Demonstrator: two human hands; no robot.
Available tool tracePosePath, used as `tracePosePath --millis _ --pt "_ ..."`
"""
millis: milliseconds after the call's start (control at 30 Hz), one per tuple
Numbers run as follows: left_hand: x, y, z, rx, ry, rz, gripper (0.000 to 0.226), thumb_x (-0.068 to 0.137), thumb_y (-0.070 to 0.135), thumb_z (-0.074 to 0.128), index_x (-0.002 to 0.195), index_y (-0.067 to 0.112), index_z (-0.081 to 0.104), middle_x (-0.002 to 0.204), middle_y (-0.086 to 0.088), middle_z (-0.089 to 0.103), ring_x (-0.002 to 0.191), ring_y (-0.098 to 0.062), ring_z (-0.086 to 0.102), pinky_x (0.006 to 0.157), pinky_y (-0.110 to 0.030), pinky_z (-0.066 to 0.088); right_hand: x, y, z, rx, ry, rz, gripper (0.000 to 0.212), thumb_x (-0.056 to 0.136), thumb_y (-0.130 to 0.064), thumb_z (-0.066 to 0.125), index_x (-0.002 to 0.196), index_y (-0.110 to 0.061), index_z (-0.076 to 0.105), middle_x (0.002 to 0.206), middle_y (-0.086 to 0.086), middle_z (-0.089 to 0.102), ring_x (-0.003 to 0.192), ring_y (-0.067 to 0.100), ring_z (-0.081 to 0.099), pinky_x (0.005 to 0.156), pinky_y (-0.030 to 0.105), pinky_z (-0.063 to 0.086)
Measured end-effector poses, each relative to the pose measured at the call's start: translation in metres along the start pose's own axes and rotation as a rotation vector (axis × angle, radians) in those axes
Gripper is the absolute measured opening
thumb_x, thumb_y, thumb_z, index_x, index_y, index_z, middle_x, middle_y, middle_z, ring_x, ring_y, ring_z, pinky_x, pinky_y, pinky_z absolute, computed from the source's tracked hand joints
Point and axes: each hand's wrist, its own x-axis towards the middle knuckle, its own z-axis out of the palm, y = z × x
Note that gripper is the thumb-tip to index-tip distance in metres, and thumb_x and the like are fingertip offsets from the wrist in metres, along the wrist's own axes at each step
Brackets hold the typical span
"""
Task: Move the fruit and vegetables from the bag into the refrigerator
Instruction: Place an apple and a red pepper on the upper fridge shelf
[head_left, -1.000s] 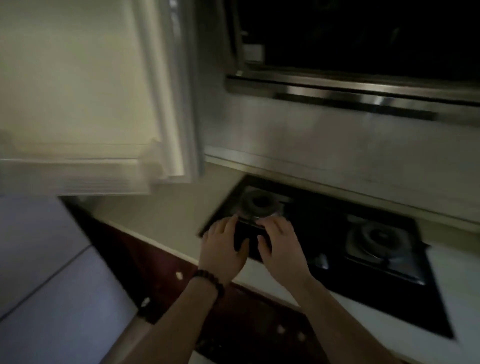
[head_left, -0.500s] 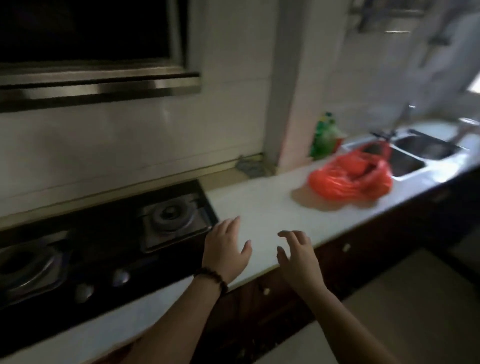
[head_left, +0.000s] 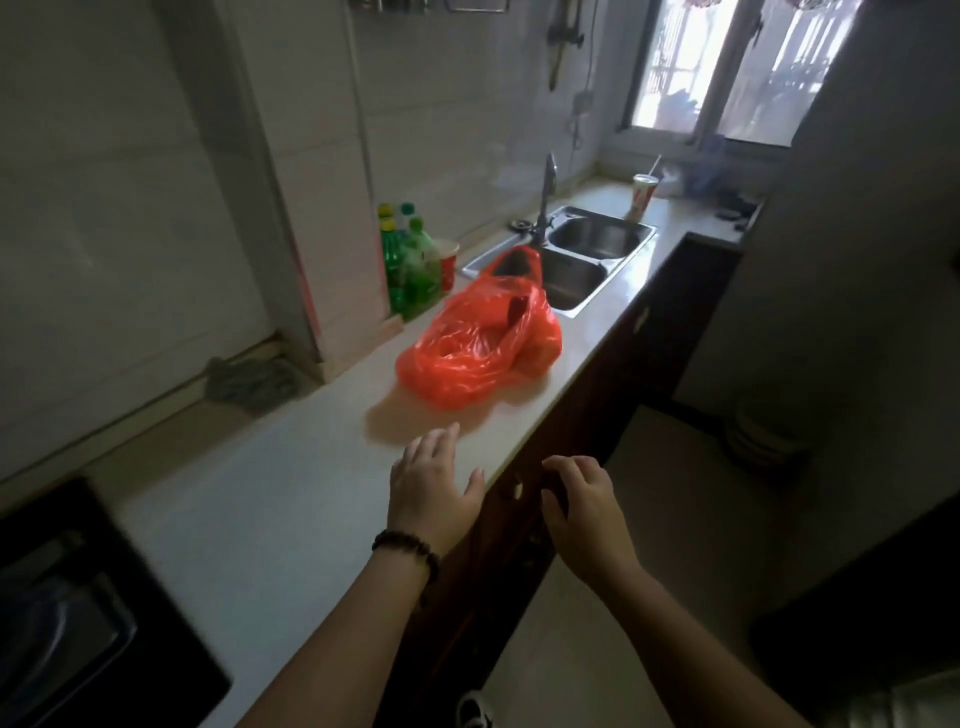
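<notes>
A red plastic bag (head_left: 480, 343) lies slumped on the white counter (head_left: 291, 499), just left of the sink. Its mouth gapes toward the sink and a dark shape shows inside; the contents cannot be told. My left hand (head_left: 431, 488) hovers over the counter's front part, a short way before the bag, fingers spread and holding nothing. My right hand (head_left: 582, 504) hangs beyond the counter's edge, over the dark cabinet front, fingers loosely curled and empty. No refrigerator is in view.
A double steel sink (head_left: 582, 260) with a tap (head_left: 548, 192) lies behind the bag. Green bottles (head_left: 410, 265) and a red cup (head_left: 447, 262) stand by the wall. A grey cloth (head_left: 249, 382) lies at the back. The black hob (head_left: 78, 613) is at left. A paper cup (head_left: 644, 195) stands past the sink.
The view has swung right from the hob to the counter and sink. The red bag now lies ahead of both hands, which are stretched toward it and still empty.
</notes>
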Motion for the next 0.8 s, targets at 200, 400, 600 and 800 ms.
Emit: tracePosePath --millis 200,400,600,800 --pt "0.120 0.002 0.027 -0.043 0.035 -0.057 0.061 0.088 0.043 0.050 0.142 0.019 0.034 0.143 -0.002 0.041 0.133 -0.019 0.032 0.110 -0.040 0.031 0.143 0.018 0.005 -0.061 -0.081 -0.052 0.040 0.091 -0.024 0.055 0.129 -0.019 0.048 0.130 0.001 0.046 0.121 0.019 0.043 0.099 0.037 0.045" --pt "0.212 0.012 0.046 -0.039 0.019 -0.115 0.062 0.088 0.042 0.052 0.143 0.018 0.033 0.144 -0.005 0.039 0.133 -0.021 0.033 0.110 -0.039 0.031 0.238 0.045 -0.002 -0.054 -0.083 -0.040 0.039 0.088 -0.021 0.057 0.126 -0.019 0.050 0.128 0.005 0.048 0.120 0.023 0.043 0.097 0.037 0.044" --pt "0.274 0.013 0.077 0.017 0.019 -0.184 0.062 0.088 0.041 0.051 0.143 0.018 0.034 0.145 -0.005 0.040 0.133 -0.021 0.033 0.112 -0.038 0.029 0.326 0.086 0.005 -0.022 -0.153 -0.054 0.039 0.089 -0.024 0.056 0.127 -0.021 0.049 0.128 0.005 0.047 0.116 0.024 0.045 0.094 0.038 0.045" --pt "0.341 0.015 0.115 0.049 0.123 -0.401 0.060 0.089 0.040 0.052 0.142 0.017 0.036 0.145 -0.005 0.039 0.133 -0.020 0.035 0.110 -0.037 0.032 0.443 0.126 0.034 0.015 -0.277 -0.207 0.042 0.086 -0.018 0.056 0.128 -0.018 0.050 0.129 0.006 0.047 0.118 0.026 0.045 0.096 0.038 0.043"
